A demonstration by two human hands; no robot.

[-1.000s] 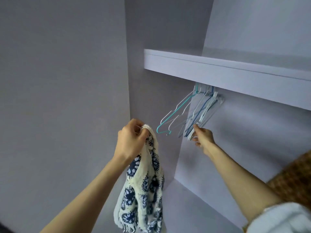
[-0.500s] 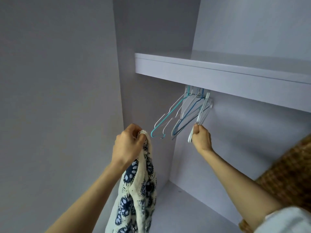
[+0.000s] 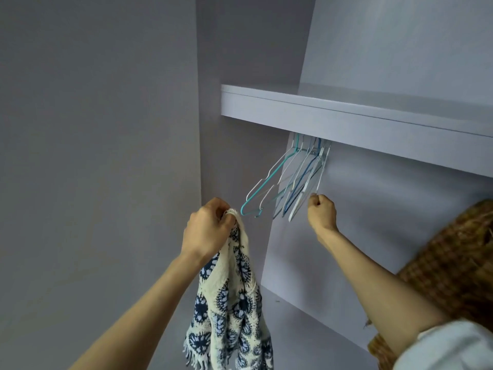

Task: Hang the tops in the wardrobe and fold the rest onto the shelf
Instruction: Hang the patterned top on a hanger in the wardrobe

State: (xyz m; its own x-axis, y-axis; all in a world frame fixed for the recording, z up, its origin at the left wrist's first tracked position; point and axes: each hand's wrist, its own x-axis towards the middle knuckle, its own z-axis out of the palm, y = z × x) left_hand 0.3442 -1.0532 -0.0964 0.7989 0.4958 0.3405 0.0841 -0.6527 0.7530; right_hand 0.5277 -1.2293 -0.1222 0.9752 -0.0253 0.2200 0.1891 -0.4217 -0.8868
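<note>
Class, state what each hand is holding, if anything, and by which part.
The left hand grips the patterned top by its bunched upper edge. The right hand pinches the lower end of a pale hanger.

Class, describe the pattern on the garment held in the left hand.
Cream garment with dark blue round medallion motifs, in the head view.

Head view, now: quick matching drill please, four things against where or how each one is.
Things:
1. left hand
2. right hand
3. hangers
4. woven basket

States:
A. hanging in a bunch under the shelf
B. at the right edge of the view
C. holds the patterned top by its upper end
D. pinching the rightmost pale hanger

Pairs: 1-C, 2-D, 3-A, 4-B
</note>
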